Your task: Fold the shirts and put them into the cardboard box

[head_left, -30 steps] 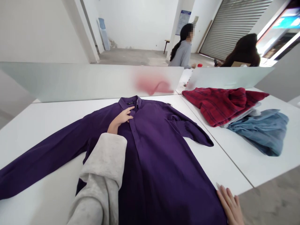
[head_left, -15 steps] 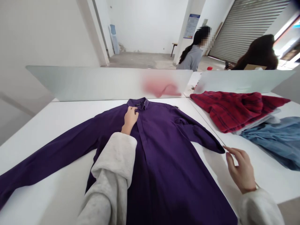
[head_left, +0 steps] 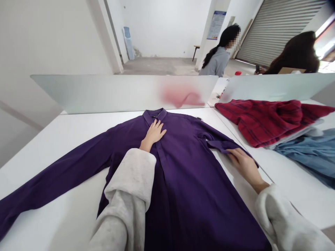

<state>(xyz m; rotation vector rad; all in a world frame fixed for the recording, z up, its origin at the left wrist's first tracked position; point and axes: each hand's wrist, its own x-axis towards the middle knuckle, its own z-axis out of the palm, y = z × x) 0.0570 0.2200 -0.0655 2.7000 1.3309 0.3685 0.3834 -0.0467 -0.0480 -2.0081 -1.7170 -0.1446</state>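
Observation:
A purple long-sleeved shirt (head_left: 193, 181) lies front side up on the white table (head_left: 75, 129), its collar (head_left: 156, 113) toward the divider. Flat on the upper front, just below the collar, rests my left hand (head_left: 154, 133), fingers spread. My right hand (head_left: 246, 166) pinches the lower edge of the shirt's right-side sleeve (head_left: 221, 144), lifting a fold of it slightly. That sleeve is bunched and bent, while the left-side sleeve (head_left: 65, 164) stretches out long toward the lower left. The shirt's bottom runs out of view.
A frosted divider (head_left: 110, 92) runs along the table's back edge. At the right lie a red plaid garment (head_left: 267, 120) and a blue garment (head_left: 309, 148), with something pale between them. Two people (head_left: 217, 59) are beyond the divider.
My right hand has moved left and away from me, from the sleeve's end to its lower edge, which it now grips. My left hand has flattened, fingers spread, below the collar.

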